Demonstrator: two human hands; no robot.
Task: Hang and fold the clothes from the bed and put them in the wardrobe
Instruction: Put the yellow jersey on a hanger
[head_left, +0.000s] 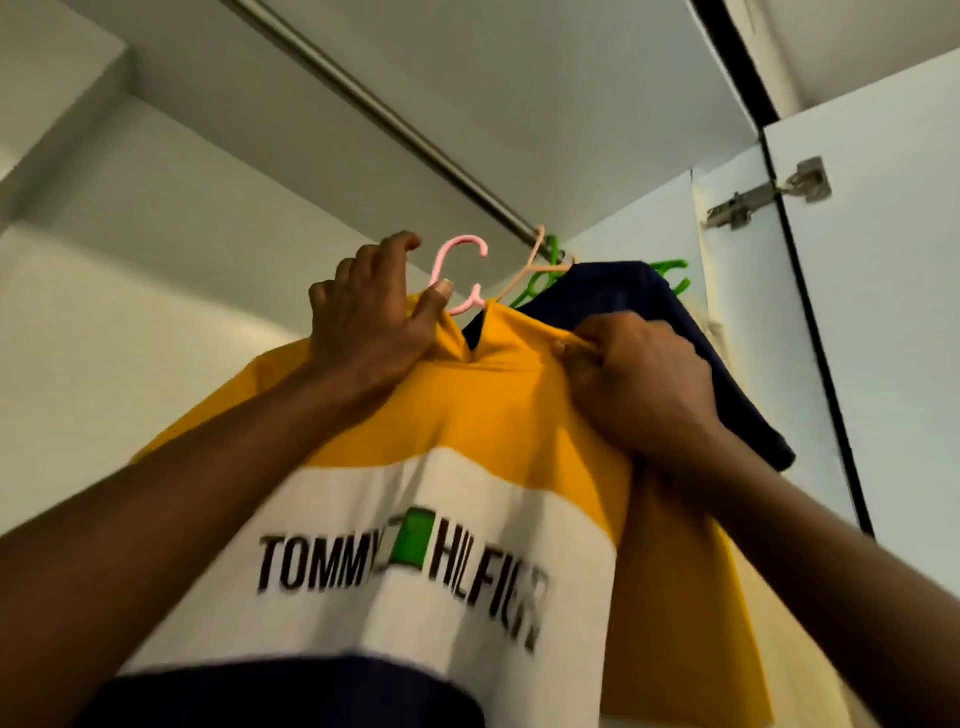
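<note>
Reaching up into the wardrobe (156, 312), the left hand (363, 332) has its fingers curled over the shoulder of the yellow shirt (467, 415), with the thumb pressed beside the neck of the pink hanger (457, 249). This probably keeps the hook upright and free so it can catch the rail (395, 122). The hook is just below the rail and not yet over it. The shirt, with its yellow top, white lettered band and navy hem, drapes down between both arms. The right hand (639, 379) pinches the other shoulder near the collar in a tight bunch of cloth, seemingly to stop the shirt sliding off the hanger as it is raised. At the far right end of the rail, a navy garment (623, 291) hangs on a peach hanger (530, 265), with green hangers (670, 270) crowded behind it. Beyond them, the open door (883, 260) hangs from its metal hinge (763, 195).
</note>
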